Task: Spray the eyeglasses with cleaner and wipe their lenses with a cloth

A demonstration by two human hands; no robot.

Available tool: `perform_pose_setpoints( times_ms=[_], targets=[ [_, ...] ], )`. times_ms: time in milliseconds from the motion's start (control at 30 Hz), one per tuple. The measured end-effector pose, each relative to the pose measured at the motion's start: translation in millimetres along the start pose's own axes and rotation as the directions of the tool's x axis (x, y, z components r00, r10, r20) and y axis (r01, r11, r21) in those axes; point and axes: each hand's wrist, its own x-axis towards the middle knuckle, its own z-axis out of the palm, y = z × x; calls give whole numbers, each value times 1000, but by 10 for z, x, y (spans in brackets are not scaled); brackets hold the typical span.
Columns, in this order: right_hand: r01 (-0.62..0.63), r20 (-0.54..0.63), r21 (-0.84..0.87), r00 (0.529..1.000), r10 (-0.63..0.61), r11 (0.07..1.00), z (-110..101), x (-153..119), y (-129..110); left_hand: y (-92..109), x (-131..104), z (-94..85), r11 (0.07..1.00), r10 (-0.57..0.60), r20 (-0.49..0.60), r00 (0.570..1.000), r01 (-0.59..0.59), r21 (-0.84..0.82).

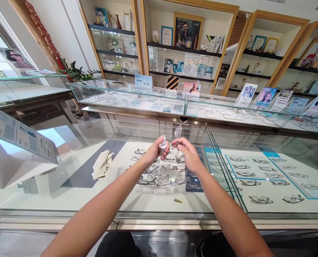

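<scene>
My left hand [157, 150] is closed around a small clear spray bottle [163, 145] with a white top, held upright above the glass counter. Close beside it, my right hand [187, 151] pinches a pair of glasses [178, 132] by the thin frame, with one lens raised above the fingers and speckled with what look like droplets. The bottle's nozzle is near that lens, not touching it. Under both hands, several eyeglass frames [155, 180] lie in rows inside the display case. A cream cloth [102, 165] rests crumpled on the left.
The glass counter [95, 210] runs across in front of me. A folded sign [20, 146] stands at the left. Further eyeglasses [260, 200] fill the right-hand case. Behind are another glass display [132, 101] with upright cards and tall wooden shelves [185, 53].
</scene>
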Motion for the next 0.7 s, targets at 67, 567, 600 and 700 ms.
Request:
perform_pose_setpoints(
  times_ms=[67,567,600,700],
  targets=[
    [-5,-46,22,999,6,1000,-28,26,27,-27,4,-18,998,3,15,1000,-4,59],
    [26,-104,53,994,-20,998,-93,54,26,1,65,-283,987,95,-176,980,-69,147],
    [26,-109,53,994,-20,998,-99,54,14,26,89,-374,988,108,-254,961,-75,136],
    [25,-125,47,992,-19,999,-117,59,-8,84,167,-739,985,160,-496,853,-106,136]
  ],
)
